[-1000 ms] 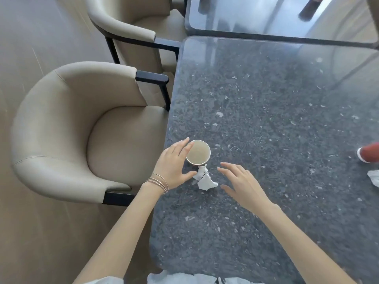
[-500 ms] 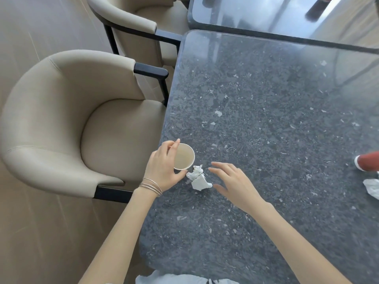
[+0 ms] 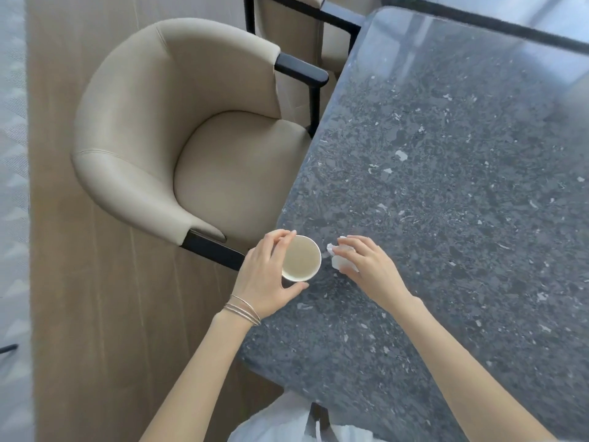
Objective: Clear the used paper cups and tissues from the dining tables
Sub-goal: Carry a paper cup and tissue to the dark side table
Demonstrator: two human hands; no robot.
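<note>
On the far left a wooden floor (image 3: 95, 314) runs under a beige armchair (image 3: 178, 132) with black arm ends, drawn up to the left edge of the bench (image 3: 462, 186). A second armchair (image 3: 287, 23) of the same kind shows only in part at the top.

The left hand (image 3: 264, 275), thin bangles (image 3: 243, 309) on its wrist, grasps a paper cup (image 3: 301, 258) – fingers curled over the far side of the rim, thumb against the near side. The cup is upright with its mouth open to the camera and a pale beige inside, and it sits right at the left edge of the bench, toward the near-left corner (whether its base rests on the stone or is raised off it cannot be told).

Just beside the cup, to its right, lies a crumpled tissue (image 3: 336, 262), white and mostly hidden. The right hand (image 3: 366, 266) is closed down over it – fingers bent round the wad, only its left part peeking out.

The bench top is dark grey speckled stone, glossy toward its far edge.
</note>
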